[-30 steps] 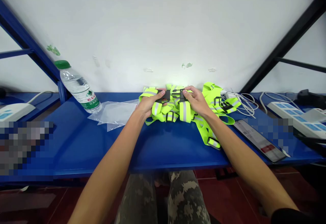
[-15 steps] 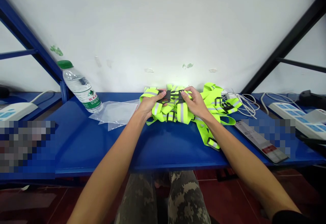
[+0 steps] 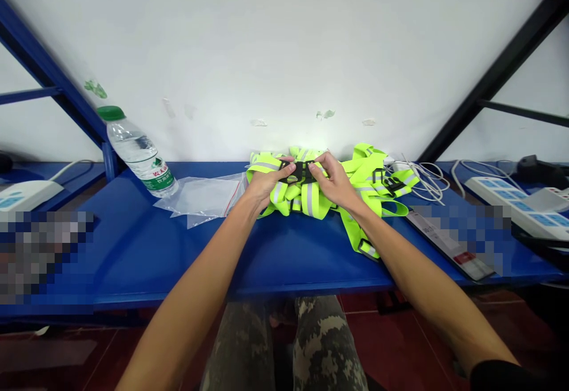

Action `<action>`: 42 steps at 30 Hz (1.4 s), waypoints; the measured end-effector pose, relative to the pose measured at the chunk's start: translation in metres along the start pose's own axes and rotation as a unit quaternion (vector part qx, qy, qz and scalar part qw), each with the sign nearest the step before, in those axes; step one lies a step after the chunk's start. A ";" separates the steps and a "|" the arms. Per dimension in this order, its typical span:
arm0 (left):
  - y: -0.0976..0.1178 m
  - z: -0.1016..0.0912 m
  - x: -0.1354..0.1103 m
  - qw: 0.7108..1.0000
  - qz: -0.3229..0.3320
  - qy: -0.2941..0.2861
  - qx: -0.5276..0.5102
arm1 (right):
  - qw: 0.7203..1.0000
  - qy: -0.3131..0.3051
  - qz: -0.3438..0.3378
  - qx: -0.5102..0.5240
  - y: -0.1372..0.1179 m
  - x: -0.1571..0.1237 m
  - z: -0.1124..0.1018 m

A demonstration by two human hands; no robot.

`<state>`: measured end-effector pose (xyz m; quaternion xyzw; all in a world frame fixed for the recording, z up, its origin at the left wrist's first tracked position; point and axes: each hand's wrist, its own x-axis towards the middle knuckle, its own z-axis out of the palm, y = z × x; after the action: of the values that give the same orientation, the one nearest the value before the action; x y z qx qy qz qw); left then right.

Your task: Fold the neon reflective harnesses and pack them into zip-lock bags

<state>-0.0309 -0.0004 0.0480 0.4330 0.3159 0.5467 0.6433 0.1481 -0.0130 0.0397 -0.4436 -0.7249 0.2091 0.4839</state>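
Observation:
A black plastic side-release buckle (image 3: 300, 172) sits at the middle of a bundled fluorescent yellow reflective safety vest (image 3: 306, 200), whose grey reflective stripes and straps lie heaped on the blue shelf. My left hand (image 3: 267, 182) pinches the buckle's left half between thumb and fingers. My right hand (image 3: 334, 182) grips its right half. The two halves meet between my fingertips, and my fingers partly hide them. Further vest straps with black plastic fittings (image 3: 384, 180) spread to the right.
A water bottle (image 3: 138, 154) lies tilted to the left, next to a clear plastic bag (image 3: 200, 196). White cables (image 3: 422, 180) and a flat grey card (image 3: 448, 243) are on the right. White power strips (image 3: 511, 204) sit at both ends. Blue and black shelf frames rise alongside.
My hands have moved closer together, bringing the two buckle halves from slightly apart to meeting at the centre of the vest.

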 end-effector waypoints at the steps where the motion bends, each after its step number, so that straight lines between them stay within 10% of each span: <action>1: -0.001 0.000 0.001 1.000 0.007 -0.005 -0.003 | 1.000 0.000 -0.007 -0.008 0.000 0.000 0.000; 12: 0.036 -0.009 -0.010 0.996 -0.013 -0.086 -0.036 | 0.980 -0.179 -0.059 -0.070 -0.031 0.003 -0.033; 23: 0.100 -0.045 -0.018 0.997 -0.019 0.027 -0.066 | 0.911 -0.212 -0.013 -0.353 -0.051 0.010 -0.121; 33: 0.107 -0.035 -0.011 0.965 0.032 0.221 0.136 | 0.809 -0.101 -0.039 -0.578 -0.051 0.006 -0.155; 42: 0.133 -0.044 -0.010 0.909 0.217 0.304 0.186 | 0.870 0.141 -0.071 -0.466 -0.061 0.001 -0.162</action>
<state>-0.1284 0.0031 0.1486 0.4160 0.4904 0.7089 0.2896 0.2645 -0.0645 0.1566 -0.5895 -0.6917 -0.2531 0.3317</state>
